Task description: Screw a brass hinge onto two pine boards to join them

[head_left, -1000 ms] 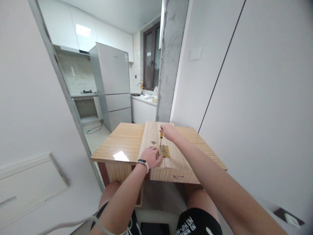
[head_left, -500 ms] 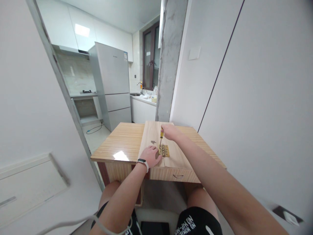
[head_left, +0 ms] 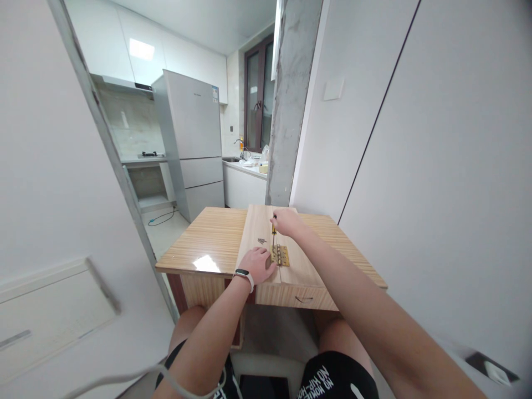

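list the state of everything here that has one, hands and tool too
left hand, laid on the left board, beside the hinge
right hand, closed around the screwdriver handle
screwdriver, near upright, tip down at the hinge's left leaf
hinge, opened flat across the seam
wooden boards, side by side, flat on the table
drawer, looks shut
fridge, doors shut

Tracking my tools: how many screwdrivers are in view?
1: the screwdriver, held in the right hand, its shaft reaching down to the hinge. Any others may be hidden.
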Demonstrator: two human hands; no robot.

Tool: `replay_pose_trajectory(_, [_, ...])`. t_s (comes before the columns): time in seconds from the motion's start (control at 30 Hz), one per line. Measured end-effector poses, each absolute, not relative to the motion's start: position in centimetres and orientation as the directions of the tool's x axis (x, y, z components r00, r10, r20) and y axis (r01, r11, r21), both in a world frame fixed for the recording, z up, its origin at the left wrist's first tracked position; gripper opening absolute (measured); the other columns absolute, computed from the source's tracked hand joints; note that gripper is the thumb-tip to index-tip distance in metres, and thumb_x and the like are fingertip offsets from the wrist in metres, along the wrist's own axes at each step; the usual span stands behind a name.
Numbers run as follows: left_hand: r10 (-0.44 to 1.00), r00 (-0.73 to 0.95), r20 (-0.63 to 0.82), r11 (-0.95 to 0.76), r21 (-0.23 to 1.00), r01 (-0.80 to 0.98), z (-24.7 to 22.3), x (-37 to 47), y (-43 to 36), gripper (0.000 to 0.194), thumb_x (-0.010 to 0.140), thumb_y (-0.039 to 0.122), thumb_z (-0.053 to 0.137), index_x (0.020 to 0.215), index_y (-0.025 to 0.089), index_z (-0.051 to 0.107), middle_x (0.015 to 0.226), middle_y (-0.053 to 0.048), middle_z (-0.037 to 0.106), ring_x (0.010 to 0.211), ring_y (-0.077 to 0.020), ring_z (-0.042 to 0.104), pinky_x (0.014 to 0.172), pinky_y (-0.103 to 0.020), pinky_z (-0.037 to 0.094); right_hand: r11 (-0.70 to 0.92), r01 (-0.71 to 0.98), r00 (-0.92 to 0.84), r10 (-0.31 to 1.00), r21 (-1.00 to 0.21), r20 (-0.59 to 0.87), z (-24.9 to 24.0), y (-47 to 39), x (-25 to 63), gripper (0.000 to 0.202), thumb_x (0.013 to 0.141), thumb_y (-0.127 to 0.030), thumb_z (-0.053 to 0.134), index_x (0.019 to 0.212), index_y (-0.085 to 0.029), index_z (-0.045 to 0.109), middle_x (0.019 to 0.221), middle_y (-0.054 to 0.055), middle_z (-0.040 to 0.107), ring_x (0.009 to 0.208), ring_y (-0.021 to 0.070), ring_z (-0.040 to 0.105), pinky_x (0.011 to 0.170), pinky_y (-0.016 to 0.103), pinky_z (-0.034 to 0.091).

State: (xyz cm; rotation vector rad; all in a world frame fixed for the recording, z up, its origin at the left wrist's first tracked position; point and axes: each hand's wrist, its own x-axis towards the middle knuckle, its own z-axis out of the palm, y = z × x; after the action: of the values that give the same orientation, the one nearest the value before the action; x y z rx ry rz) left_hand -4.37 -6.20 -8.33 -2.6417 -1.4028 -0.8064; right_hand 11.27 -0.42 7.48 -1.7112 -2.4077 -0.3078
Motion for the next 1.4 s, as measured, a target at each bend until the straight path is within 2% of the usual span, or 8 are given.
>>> replay_pose_trajectory(0.17, [0.761,0.449,0.468,-0.587,0.201,0.785,-8.5,-4.4,-6.1,0.034,0.096,0.052,0.055,0.105,0.023,0.069,0.109,-0.011,0.069,0.112,-0.0281,0.06,0.1,-0.043,0.047,0.444,0.895,-0.442,0.861,0.054,0.251,7.3,0.0,12.1,0.024,0.101,-0.025,0.055,0.119,-0.019,0.069,0.116,0.012,0.075,0.112,0.0231,0.068,0.092,0.027,0.045])
replay_pose_trajectory(0.27, [0.76,0.452,0.467,-0.589,0.201,0.783,-8.6,-4.5,-6.0,0.034,0.096,0.052,0.055,0.104,0.022,0.069,0.109,-0.011,0.069,0.112,-0.028,0.06,0.1,-0.043,0.047,0.461,0.882,-0.471,0.859,0.097,0.203,7.7,-0.1,12.3,0.023,0.103,-0.022,0.05,0.114,-0.018,0.069,0.114,0.013,0.075,0.11,0.0232,0.069,0.089,0.027,0.046])
replay_pose_trajectory(0.43, [0.755,0.453,0.474,-0.591,0.193,0.783,-8.7,-4.5,-6.0,0.034,0.096,0.052,0.054,0.103,0.022,0.069,0.108,-0.011,0.069,0.111,-0.0281,0.06,0.099,-0.043,0.047,0.439,0.881,-0.464,0.874,0.176,0.144,8.7,-0.6,12.4,0.022,0.102,-0.022,0.051,0.11,-0.017,0.071,0.116,0.017,0.074,0.111,0.0248,0.069,0.09,0.029,0.046])
replay_pose_trajectory(0.77, [0.755,0.456,0.472,-0.592,0.19,0.783,-8.6,-4.5,-6.1,0.035,0.097,0.052,0.054,0.105,0.022,0.069,0.108,-0.011,0.068,0.111,-0.0282,0.059,0.099,-0.043,0.046,0.388,0.896,-0.423,0.893,0.217,0.151,8.8,-1.1,11.9,0.031,0.102,-0.03,0.049,0.114,-0.012,0.071,0.116,0.02,0.074,0.112,0.028,0.069,0.091,0.033,0.049])
replay_pose_trajectory(1.0, [0.753,0.459,0.471,-0.595,0.189,0.782,-8.6,-4.4,-6.1,0.035,0.097,0.052,0.054,0.104,0.022,0.07,0.107,-0.011,0.069,0.11,-0.0282,0.059,0.098,-0.044,0.047,0.288,0.936,-0.324,0.929,0.202,0.176,8.1,-0.4,11.4,0.033,0.101,-0.034,0.051,0.11,-0.011,0.073,0.114,0.023,0.074,0.107,0.0296,0.071,0.086,0.033,0.049])
replay_pose_trajectory(1.1, [0.757,0.454,0.47,-0.591,0.194,0.783,-8.6,-4.4,-6.0,0.035,0.097,0.052,0.054,0.103,0.022,0.069,0.107,-0.011,0.068,0.109,-0.0278,0.059,0.098,-0.043,0.047,0.364,0.916,-0.392,0.901,0.171,0.184,7.9,-0.4,11.5,0.031,0.104,-0.033,0.047,0.113,-0.014,0.07,0.114,0.019,0.074,0.108,0.0273,0.07,0.087,0.031,0.048])
replay_pose_trajectory(1.2, [0.763,0.451,0.462,-0.585,0.199,0.786,-8.6,-4.5,-6.0,0.035,0.097,0.053,0.054,0.102,0.022,0.069,0.107,-0.011,0.068,0.109,-0.0277,0.059,0.098,-0.042,0.046,0.456,0.874,-0.481,0.86,0.17,0.169,8.0,-0.7,11.7,0.023,0.104,-0.026,0.048,0.117,-0.017,0.065,0.116,0.015,0.074,0.11,0.0244,0.068,0.087,0.029,0.046])
replay_pose_trajectory(1.4, [0.757,0.448,0.475,-0.586,0.192,0.787,-8.7,-4.5,-6.0,0.035,0.097,0.053,0.054,0.103,0.022,0.069,0.107,-0.011,0.068,0.109,-0.0276,0.059,0.098,-0.042,0.047,0.506,0.836,-0.534,0.838,0.21,0.107,9.0,-1.5,12.0,0.021,0.101,-0.013,0.047,0.11,-0.018,0.065,0.117,0.014,0.073,0.109,0.0227,0.068,0.084,0.027,0.044])
